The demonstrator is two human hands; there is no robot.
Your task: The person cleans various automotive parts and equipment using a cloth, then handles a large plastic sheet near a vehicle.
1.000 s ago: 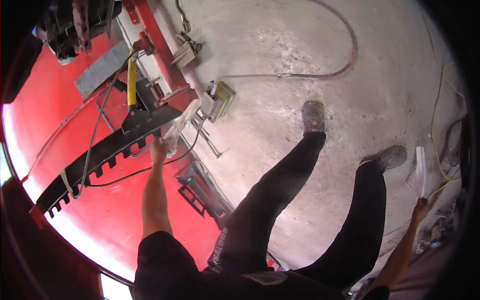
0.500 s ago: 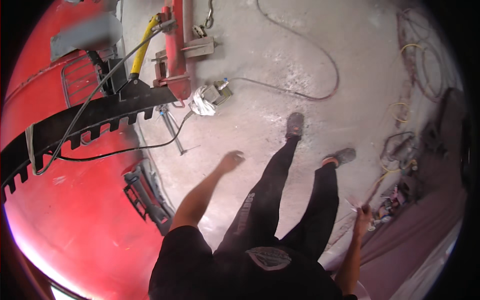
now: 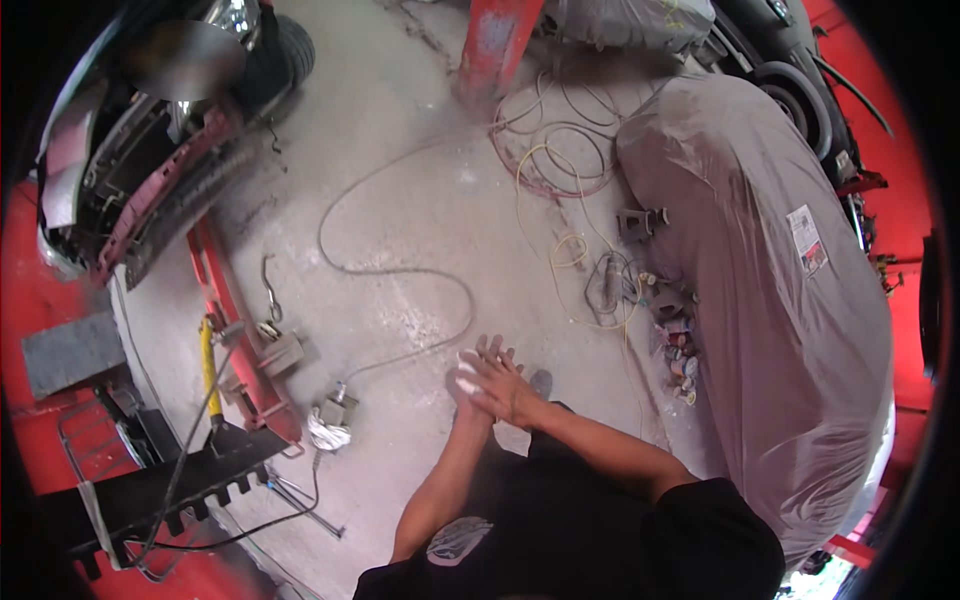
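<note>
My two hands meet in front of my body, above the floor. My right hand lies across my left hand and presses a small white wad, like cloth or paper, against it. The exact material of the wad cannot be made out. Beyond the right hand the left fingers stick out, stretched and slightly apart, while much of that palm is covered.
Left of me, a red jack-like frame with a yellow cylinder joins a black toothed beam. A hose snakes over the concrete. At right stands a car under a grey cover, with small cans beside it.
My view has swung to the right, bringing the covered car in. My hands, apart before, have come together; the right one has carried its white piece over to the left one.
</note>
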